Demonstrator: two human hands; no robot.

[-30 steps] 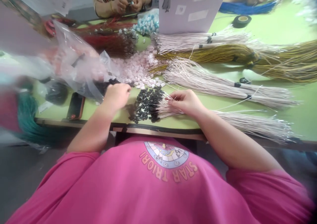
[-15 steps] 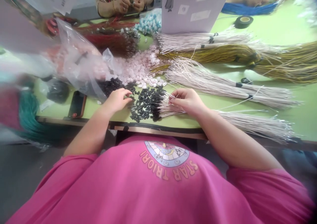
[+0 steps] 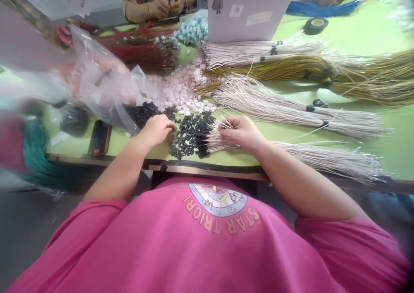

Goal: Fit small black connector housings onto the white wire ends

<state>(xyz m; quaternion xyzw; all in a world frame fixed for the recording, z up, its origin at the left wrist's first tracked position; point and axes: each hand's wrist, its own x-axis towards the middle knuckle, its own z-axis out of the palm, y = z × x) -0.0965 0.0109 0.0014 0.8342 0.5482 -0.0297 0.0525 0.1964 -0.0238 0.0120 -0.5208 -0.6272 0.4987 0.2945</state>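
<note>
My left hand (image 3: 157, 130) is at the left side of a pile of small black plastic connector housings (image 3: 186, 134), its thumb and fingertips pressed together. Whatever sits between those fingertips is too small to make out. Across the pile, my right hand (image 3: 242, 131) pinches white wire over a bundle of white wires (image 3: 215, 141). The bundle's left ends carry black housings, and its wires run under my right hand and forearm toward the right. How many wires the fingers hold cannot be seen.
Behind lie pale pink connectors (image 3: 181, 88), more white wires (image 3: 274, 103), yellow wires (image 3: 291, 70) and a clear plastic bag (image 3: 106, 77). A phone (image 3: 100, 137) lies at left. A purple panel (image 3: 249, 12) stands at the back. Another person's hands (image 3: 166, 6) work across the table.
My left thumb and fingers were apart and have closed together at the edge of the black housings. My right hand keeps its pinch on the white wire. The view has shifted slightly.
</note>
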